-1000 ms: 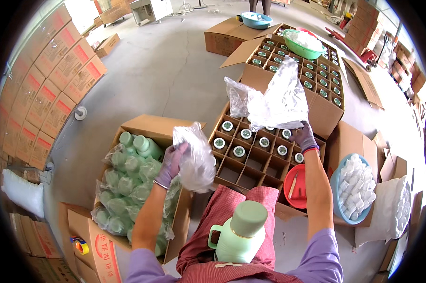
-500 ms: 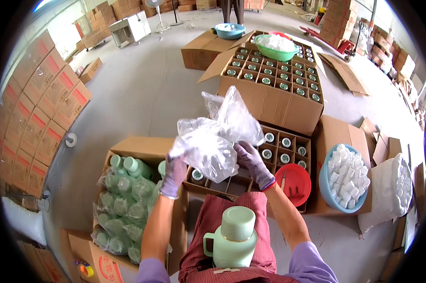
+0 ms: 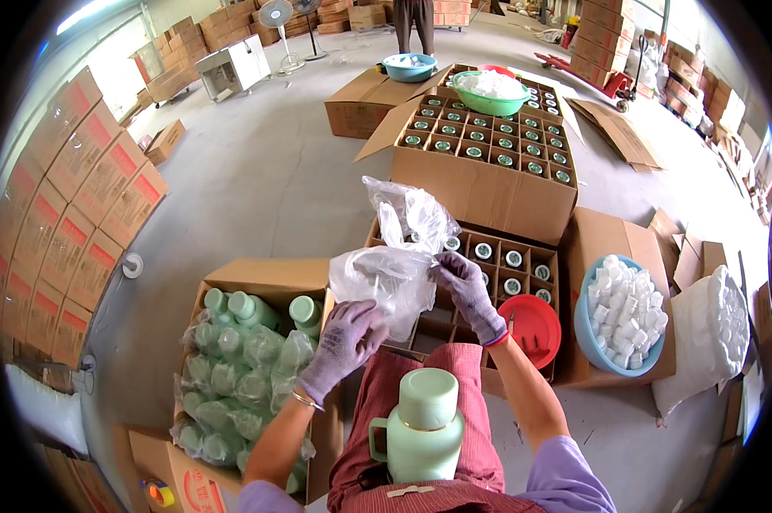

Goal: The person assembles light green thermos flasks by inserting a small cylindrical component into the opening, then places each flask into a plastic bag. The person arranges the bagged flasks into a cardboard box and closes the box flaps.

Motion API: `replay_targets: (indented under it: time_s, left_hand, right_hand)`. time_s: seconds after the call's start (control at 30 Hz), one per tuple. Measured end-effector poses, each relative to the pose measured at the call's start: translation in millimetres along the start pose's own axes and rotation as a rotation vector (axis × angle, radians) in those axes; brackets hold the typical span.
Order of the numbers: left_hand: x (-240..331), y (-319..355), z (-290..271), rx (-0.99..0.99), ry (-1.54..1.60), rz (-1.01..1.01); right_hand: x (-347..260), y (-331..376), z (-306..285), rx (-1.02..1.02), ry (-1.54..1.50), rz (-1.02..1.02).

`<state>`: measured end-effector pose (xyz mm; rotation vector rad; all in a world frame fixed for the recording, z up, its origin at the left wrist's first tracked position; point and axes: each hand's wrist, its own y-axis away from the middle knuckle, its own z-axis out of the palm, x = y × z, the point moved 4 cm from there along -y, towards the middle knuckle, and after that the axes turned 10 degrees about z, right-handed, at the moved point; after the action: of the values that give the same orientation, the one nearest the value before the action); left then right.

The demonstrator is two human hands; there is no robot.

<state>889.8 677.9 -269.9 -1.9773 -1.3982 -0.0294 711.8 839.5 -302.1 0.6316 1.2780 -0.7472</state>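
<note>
A crumpled clear plastic bag (image 3: 384, 278) hangs in front of me, over a divided carton (image 3: 550, 332). My right hand (image 3: 469, 292), in a grey-purple glove, pinches the bag's right edge. On its lower left side, my gloved left hand (image 3: 345, 344) has its fingers stretched out near the plastic; whether they touch it is unclear. A mint-green thermos jug (image 3: 423, 427) with a handle and a lid stands upright on my lap, against the red apron. Left of my knees, an open carton (image 3: 271, 272) holds several green jugs (image 3: 253, 309), many wrapped in clear plastic.
A red bowl (image 3: 530, 321) with small tools sits on the divided carton. To its right stands a blue basin (image 3: 588, 329) of white caps. A larger carton (image 3: 480, 184) of capped bottles stands ahead, with a green basin (image 3: 491, 104) on top. Stacked cartons (image 3: 87, 205) line the left.
My left hand has let go of the bag's left side and moved down and right, its fingers straightening. The bag hangs lower and flatter, still in my right hand.
</note>
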Motion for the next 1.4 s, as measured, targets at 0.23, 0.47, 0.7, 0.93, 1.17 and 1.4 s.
replay_targets:
  time_s: [0.23, 0.47, 0.7, 0.93, 1.17, 1.4]
  left_hand:
    - [-43.0, 9.3, 78.0, 0.497, 1.413, -0.806]
    - [34.9, 78.9, 50.3, -0.071, -0.117, -0.025]
    - [94.3, 140.5, 43.3, -0.093, 0.284, -0.376]
    - [124.0, 145.8, 30.2, -0.032, 0.264, -0.202]
    - [137.6, 237.4, 44.4, -0.323, 0.808, -0.522]
    - [101.7, 210.1, -6.6, -0.265, 1.015, -0.891]
  right_hand:
    - [6.5, 65.6, 12.4, -0.273, -0.869, 0.174]
    - [39.3, 170.4, -39.6, -0.060, 0.437, 0.360]
    - [16.8, 249.4, -5.2, -0.065, 0.572, -0.197]
    - [31.3, 293.5, -5.0, 0.031, 0.787, -0.032]
    - [83.1, 345.5, 16.8, -0.467, 0.923, 0.239]
    - [125.9, 376.3, -7.9, -0.533, 0.986, 0.209]
